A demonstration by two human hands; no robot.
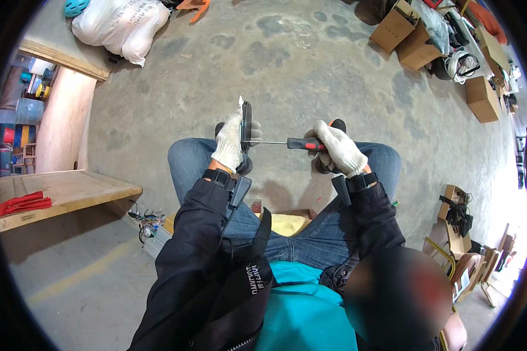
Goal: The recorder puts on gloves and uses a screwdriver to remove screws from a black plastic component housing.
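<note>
My left hand (229,141), in a white knit glove, grips a dark, flat piece with a rounded outline (246,120), seen nearly edge-on. What kind of part it is I cannot make out. In my gloved right hand (342,151) is a screwdriver (298,143) with a black and red handle, fingers wrapped round its rear end. Its metal shaft runs level to the left, and the tip meets the face of the dark piece, or lies very close to it. Both hands are held in front of my knees, above the concrete floor.
At the left, a low wooden bench (99,180) bears red gloves (23,203). Loose wires and small electronics (149,222) lie beside my left thigh. A stuffed white sack (122,26) is far left; cardboard boxes (418,44) and a coiled white cable (461,65) are far right.
</note>
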